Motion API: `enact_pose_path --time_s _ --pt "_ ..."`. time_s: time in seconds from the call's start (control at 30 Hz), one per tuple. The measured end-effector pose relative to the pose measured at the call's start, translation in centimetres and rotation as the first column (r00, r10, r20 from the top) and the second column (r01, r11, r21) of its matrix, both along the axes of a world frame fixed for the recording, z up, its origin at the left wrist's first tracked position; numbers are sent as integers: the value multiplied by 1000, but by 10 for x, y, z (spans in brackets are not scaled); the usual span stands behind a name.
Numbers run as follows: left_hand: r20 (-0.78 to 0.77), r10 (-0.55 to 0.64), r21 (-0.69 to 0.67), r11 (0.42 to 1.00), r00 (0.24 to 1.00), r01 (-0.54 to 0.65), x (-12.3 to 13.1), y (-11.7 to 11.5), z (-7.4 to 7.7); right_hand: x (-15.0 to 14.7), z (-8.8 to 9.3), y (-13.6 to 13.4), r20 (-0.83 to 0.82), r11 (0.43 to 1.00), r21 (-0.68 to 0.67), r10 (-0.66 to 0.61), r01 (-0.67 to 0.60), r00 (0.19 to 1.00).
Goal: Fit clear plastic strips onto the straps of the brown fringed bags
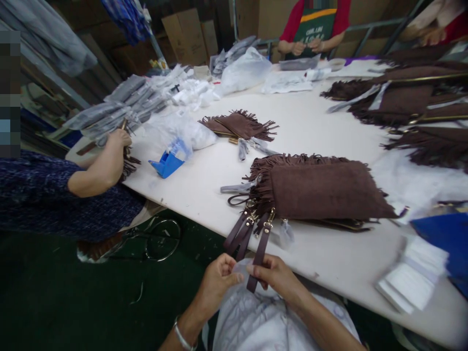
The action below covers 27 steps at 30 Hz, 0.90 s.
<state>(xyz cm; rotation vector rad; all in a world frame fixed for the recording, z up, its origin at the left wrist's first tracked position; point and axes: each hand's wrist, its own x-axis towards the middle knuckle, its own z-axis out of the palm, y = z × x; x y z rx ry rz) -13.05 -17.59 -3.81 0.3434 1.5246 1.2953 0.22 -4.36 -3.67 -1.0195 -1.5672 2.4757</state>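
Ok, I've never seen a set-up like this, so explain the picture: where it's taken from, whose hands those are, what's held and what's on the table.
There is no machine here, only a person's two bare hands. The single picture comes from a camera on that person's head, looking forward and down, so the hands at the bottom are the wearer's own. The fingers of the right hand grip a dark brown strap near its lower end; those of the left hand pinch some translucent film beside it. On the pale table lie brown fringed bags, a blue holder and grey wrapped packages. Other people are around the table.
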Motion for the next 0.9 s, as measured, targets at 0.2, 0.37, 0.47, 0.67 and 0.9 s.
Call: enact_pose_path --time_s 0.2,0.37,0.47,0.67,0.9 --pt "-46 30 -76 997 998 -33 -6 -6 -3 12 10 6 -74 985 -143 -104 92 992" --pt "-141 -83 -81 994 986 72 -11 -16 -12 12 13 11 -137 970 -153 -209 187 968" --pt "-218 -120 -69 992 969 107 -11 -20 -13 6 11 6 -170 962 -129 -262 242 950" --pt "-331 -162 -97 986 930 137 -8 -23 -1 -5 14 -6 -185 936 -59 -351 347 918" --pt "-389 -181 -104 983 903 152 -5 -25 8 -11 19 -9 -163 925 -44 -380 378 911"
